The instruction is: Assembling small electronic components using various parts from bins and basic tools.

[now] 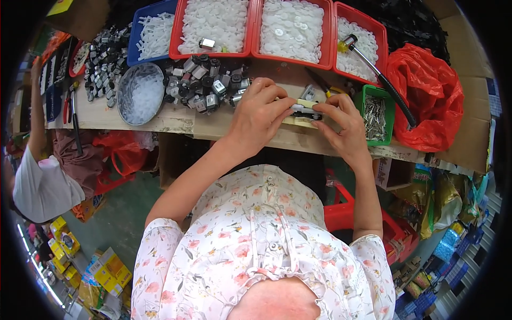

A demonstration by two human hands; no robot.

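My left hand [260, 114] is closed, its fingertips pinching the left end of a small white-and-black part [305, 111]. At the other end, my right hand [343, 124] grips the same part between thumb and fingers. The part rests on or just above a pale yellow block [298, 122] near the table's front edge; fingers cover some of it. Just left of my left hand lies a heap of small silver-and-black motors [205, 85]. Behind my right hand are pliers [320, 81] with dark and yellow handles and a small metal piece [308, 92].
Red trays [253, 32] of white plastic parts line the back, beside a blue tray [133, 40]. A hammer [381, 77] leans across the right one. A green tray [391, 114] holds metal pins. Further left are a round bowl [121, 96] and another person's arm [37, 114].
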